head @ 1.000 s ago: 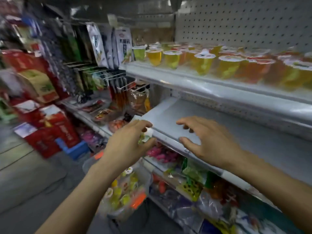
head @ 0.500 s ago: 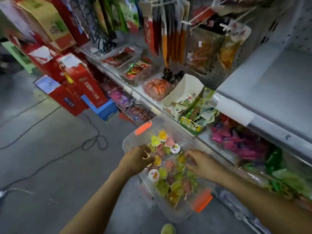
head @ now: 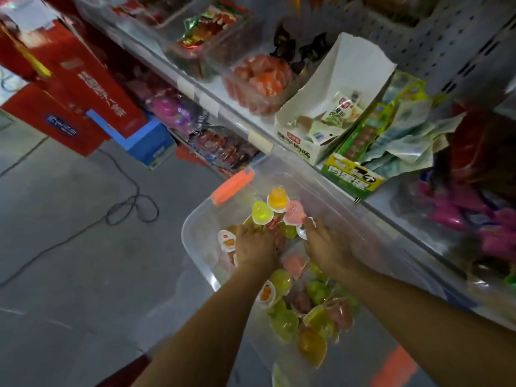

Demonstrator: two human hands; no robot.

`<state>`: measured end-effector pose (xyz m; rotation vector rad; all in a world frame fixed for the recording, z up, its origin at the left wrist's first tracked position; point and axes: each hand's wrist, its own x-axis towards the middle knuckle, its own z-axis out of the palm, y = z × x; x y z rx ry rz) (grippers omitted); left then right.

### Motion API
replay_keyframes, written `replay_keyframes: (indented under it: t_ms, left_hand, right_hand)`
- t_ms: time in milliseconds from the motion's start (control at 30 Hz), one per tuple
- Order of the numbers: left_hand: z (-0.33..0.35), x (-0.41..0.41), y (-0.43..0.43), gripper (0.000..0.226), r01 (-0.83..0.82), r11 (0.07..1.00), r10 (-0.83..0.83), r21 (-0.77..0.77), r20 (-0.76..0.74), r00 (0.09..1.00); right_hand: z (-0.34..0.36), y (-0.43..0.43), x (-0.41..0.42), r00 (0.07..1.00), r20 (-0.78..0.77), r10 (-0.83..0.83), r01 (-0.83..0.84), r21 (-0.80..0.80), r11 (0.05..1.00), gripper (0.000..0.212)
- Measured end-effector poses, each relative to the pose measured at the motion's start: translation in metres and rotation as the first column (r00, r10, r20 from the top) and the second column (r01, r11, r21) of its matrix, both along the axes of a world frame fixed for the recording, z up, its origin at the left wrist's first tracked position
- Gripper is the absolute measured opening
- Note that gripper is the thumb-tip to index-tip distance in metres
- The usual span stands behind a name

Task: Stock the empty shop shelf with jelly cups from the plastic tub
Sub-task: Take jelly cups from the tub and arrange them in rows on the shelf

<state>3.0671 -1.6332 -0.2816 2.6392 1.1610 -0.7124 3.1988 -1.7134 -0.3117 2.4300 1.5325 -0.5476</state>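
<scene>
2 picking: left grip (head: 255, 244) and right grip (head: 325, 245) among jelly cups (head: 262, 211) in plastic tub (head: 195, 219); cannot tell if pinching. Next: secure cups, lift.

You're in a small shop: metal shelves (head: 237, 114) crammed with bagged snacks (head: 259, 79), price labels (head: 209, 103) on the edge, an open display box (head: 349, 68), pegboard (head: 446, 37) behind, and red cartons (head: 92, 88) stacked on the concrete floor (head: 69, 247).

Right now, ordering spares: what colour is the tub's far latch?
Orange. The latch on the tub shows best in the head view.
</scene>
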Motion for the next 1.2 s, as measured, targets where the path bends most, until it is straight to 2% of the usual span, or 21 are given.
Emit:
replay_keyframes:
  t_ms: [67, 167, 333, 433, 533, 600, 733, 800, 867, 967, 1067, 1133, 1200]
  left_hand:
    - [-0.007, 0.004, 0.002, 0.042, 0.057, 0.998, -0.057, 0.022, -0.021, 0.998]
    - [-0.015, 0.005, 0.003, 0.039, 0.102, 0.994, -0.1, 0.031, -0.071, 0.992]
    - [-0.019, 0.007, 0.005, 0.024, 0.102, 0.994, -0.096, 0.047, -0.107, 0.99]
    - [-0.022, 0.007, 0.005, 0.019, 0.101, 0.993, -0.093, 0.067, -0.117, 0.989]
    - [-0.021, 0.008, 0.005, 0.018, 0.104, 0.991, -0.097, 0.085, -0.091, 0.991]
    - [-0.019, 0.009, 0.004, 0.016, 0.096, 0.993, -0.092, 0.075, -0.058, 0.994]
    - [-0.017, 0.004, 0.003, 0.009, 0.045, 0.997, -0.042, 0.065, -0.051, 0.998]
    - [-0.014, 0.002, 0.003, 0.016, -0.029, 0.999, 0.03, 0.041, -0.014, 0.999]
    - [-0.005, -0.001, 0.002, 0.018, -0.13, 0.991, 0.131, -0.022, 0.095, 0.987]
    - [0.017, -0.007, -0.006, 0.026, -0.276, 0.941, 0.322, -0.195, 0.274, 0.906]
    - [0.048, -0.014, -0.024, 0.025, -0.398, 0.854, 0.505, -0.334, 0.354, 0.787]
    - [0.071, -0.017, -0.04, 0.014, -0.48, 0.749, 0.65, -0.456, 0.371, 0.663]
    - [0.094, -0.017, -0.06, 0.02, -0.517, 0.555, 0.822, -0.651, 0.333, 0.462]
  right_hand:
    - [-0.007, 0.005, -0.004, 0.997, 0.075, 0.034, -0.035, 0.008, 0.999, 0.047]
    - [-0.018, 0.007, -0.01, 0.998, 0.067, -0.006, 0.004, 0.029, 1.0, 0.047]
    - [-0.024, 0.024, -0.012, 0.992, 0.036, -0.121, 0.113, 0.185, 0.976, 0.071]
    - [-0.023, 0.034, -0.012, 0.989, 0.064, -0.135, 0.121, 0.193, 0.974, 0.067]
    - [-0.021, 0.042, -0.012, 0.969, -0.032, -0.245, 0.246, 0.195, 0.949, 0.048]
    - [-0.021, 0.049, -0.012, 0.929, -0.108, -0.355, 0.37, 0.186, 0.91, 0.046]
    - [-0.014, 0.063, -0.012, 0.776, -0.322, -0.542, 0.603, 0.131, 0.787, 0.041]
    - [-0.003, 0.059, -0.009, 0.707, -0.427, -0.564, 0.66, 0.112, 0.743, 0.041]
    - [0.009, 0.048, -0.008, 0.649, -0.522, -0.554, 0.688, 0.091, 0.72, 0.042]
    - [0.03, 0.022, -0.008, 0.586, -0.622, -0.518, 0.713, 0.093, 0.695, 0.047]
    - [0.061, -0.013, -0.005, 0.496, -0.743, -0.45, 0.764, 0.126, 0.633, 0.047]
    - [0.084, -0.043, 0.0, 0.47, -0.787, -0.401, 0.781, 0.159, 0.604, 0.036]
    - [0.107, -0.076, 0.005, 0.437, -0.833, -0.34, 0.783, 0.167, 0.599, 0.03]
